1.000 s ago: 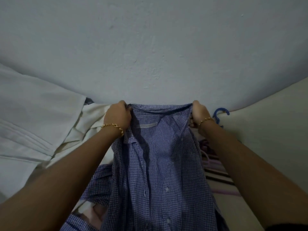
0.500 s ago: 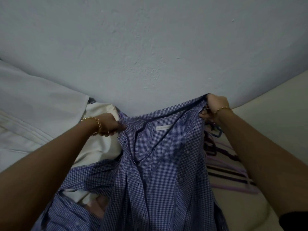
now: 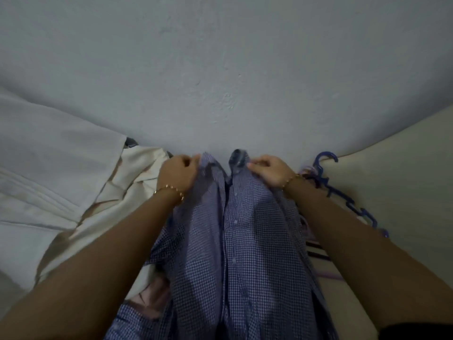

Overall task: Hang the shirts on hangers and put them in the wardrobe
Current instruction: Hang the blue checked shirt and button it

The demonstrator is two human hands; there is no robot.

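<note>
Two hands raised, left hand (image 3: 177,171) gripping blue checked shirt (image 3: 232,241) with curled fingers (image 3: 187,161), right hand (image 3: 269,171) pinching opposite edge, blue hanger (image 3: 324,161) beside right wrist.

A textured pale blue-grey wall (image 3: 220,69) fills the far side of the scene. White pleated fabric (image 3: 49,168) lies at the left, a cream padded surface (image 3: 404,192) at the right, and a crumpled pink cloth (image 3: 152,298) near the bottom.
</note>
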